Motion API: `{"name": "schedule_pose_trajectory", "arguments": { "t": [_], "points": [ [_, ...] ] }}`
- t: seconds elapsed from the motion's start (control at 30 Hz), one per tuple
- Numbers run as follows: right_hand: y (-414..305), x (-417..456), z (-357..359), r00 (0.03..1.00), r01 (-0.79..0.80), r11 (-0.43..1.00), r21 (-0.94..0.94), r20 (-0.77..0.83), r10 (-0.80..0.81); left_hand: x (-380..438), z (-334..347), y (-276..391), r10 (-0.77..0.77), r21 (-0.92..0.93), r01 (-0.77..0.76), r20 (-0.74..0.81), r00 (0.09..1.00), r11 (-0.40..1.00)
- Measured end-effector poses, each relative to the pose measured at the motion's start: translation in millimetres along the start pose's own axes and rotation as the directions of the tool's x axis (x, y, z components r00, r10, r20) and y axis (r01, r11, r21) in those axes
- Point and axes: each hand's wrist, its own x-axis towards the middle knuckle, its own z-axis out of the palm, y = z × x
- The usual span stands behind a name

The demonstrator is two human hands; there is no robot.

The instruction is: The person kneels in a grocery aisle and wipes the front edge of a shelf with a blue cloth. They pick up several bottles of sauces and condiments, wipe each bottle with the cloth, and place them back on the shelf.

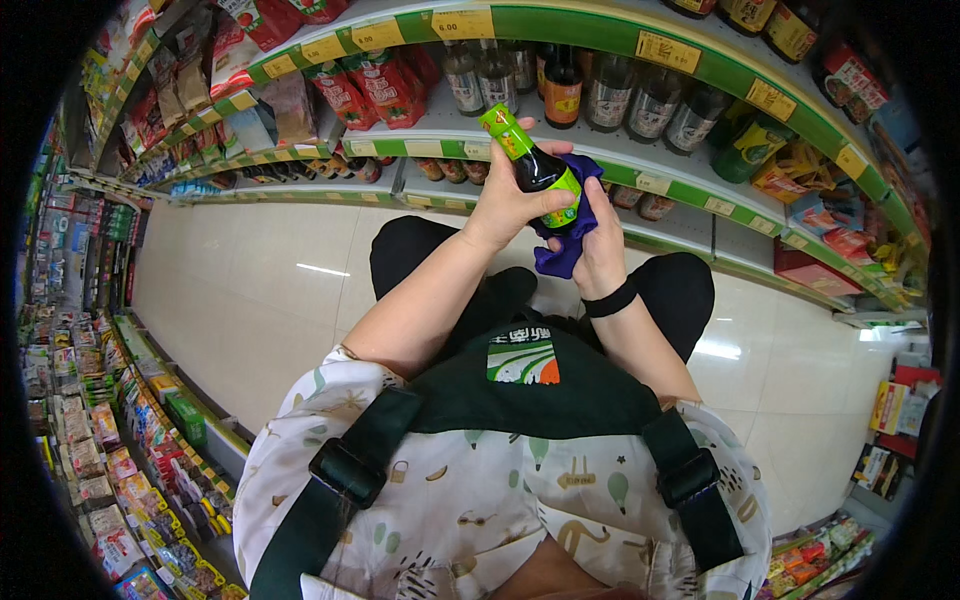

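My left hand grips a dark glass sauce bottle with a bright green neck wrap and a green label. Its thumb lies across the label, and the bottle tilts with its neck toward the upper left. A purple cloth is bunched in my right hand, pressed against the bottle's right side and base. Part of the cloth hangs below the bottle. The bottle is held in front of the shelf, above my knees. The fingers behind the bottle are partly hidden.
A shelf ahead holds several dark bottles, red pouches and a green container. Its green price rail runs close beyond my hands. Another shelf of packaged goods stands at the left. Pale floor tiles lie below.
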Motion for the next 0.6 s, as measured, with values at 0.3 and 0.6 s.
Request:
{"name": "schedule_pose_trajectory", "arguments": {
  "t": [0.3, 0.6],
  "points": [
    [-21.8, 4.7, -26.9, 0.957, 0.288, 0.917, -0.275, 0.104, -0.27, -20.6, -17.4, -14.3, -0.039, 0.769, 0.029, -0.005, 0.999, 0.639],
    [16.4, 30.0, -29.5, 0.914, 0.404, 0.68, -0.612, 0.294, -0.279, -28.0, -8.5, -31.8, -0.195, 0.697, 0.05, 0.131, 0.972, 0.715]
  ]
}}
